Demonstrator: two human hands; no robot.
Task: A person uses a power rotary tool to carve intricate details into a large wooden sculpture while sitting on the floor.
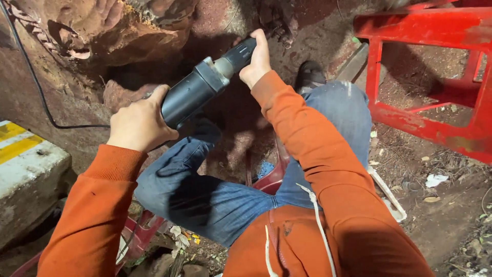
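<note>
Grinder (205, 84) is gripped two-handed over the knees, left hand (139, 123) clenched round the rear body, right hand (256, 60) wrapped on the ribbed front end, aimed at the rock (102, 31); positioning step judged in hand, steadier bracing needed before contact.

Power tool (205, 87) front hidden behind left hand (139, 123)

Both hands (141, 123) on power tool (205, 84)
</note>
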